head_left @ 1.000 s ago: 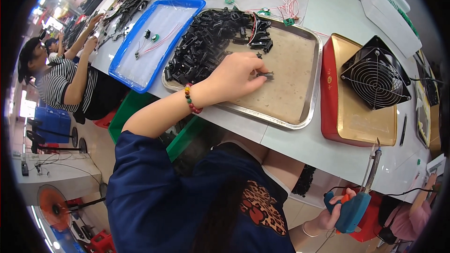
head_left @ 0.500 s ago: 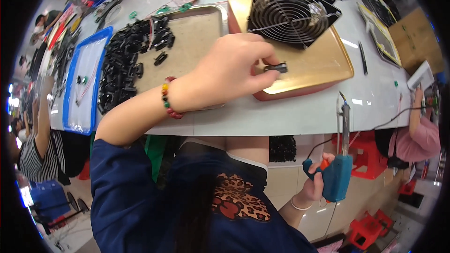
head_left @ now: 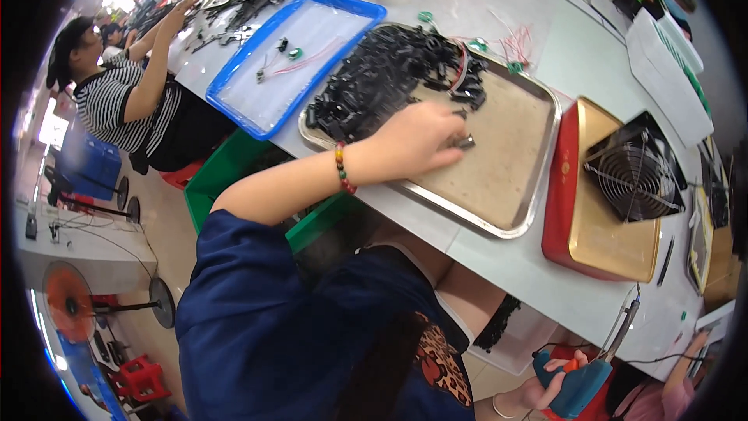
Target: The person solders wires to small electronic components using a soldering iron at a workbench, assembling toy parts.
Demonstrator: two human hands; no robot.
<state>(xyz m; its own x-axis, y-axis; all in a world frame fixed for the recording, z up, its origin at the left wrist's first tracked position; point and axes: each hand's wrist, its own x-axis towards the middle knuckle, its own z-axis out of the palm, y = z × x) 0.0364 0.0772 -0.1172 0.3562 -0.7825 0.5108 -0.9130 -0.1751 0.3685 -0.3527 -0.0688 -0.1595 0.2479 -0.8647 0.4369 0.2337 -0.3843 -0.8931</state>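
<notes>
My left hand is over the metal tray, fingers closed on a small black plastic part; motion blurs the fingertips a little. A heap of similar black parts fills the tray's far left side, just beyond the hand. Low at the right, off the table's front edge, my right hand grips a teal soldering gun. Its orange trigger is under my fingers, and its tip points up toward the table edge.
A black fan with a wire guard sits on a red and gold tin right of the tray. Left of it lies a blue tray with small wired parts. A green bin is below the table. A person in stripes works at left.
The view has swung left. My left hand, still pinching a black part, has gone from over the gold tin to the metal tray beside the heap. My right hand keeps the soldering gun.
</notes>
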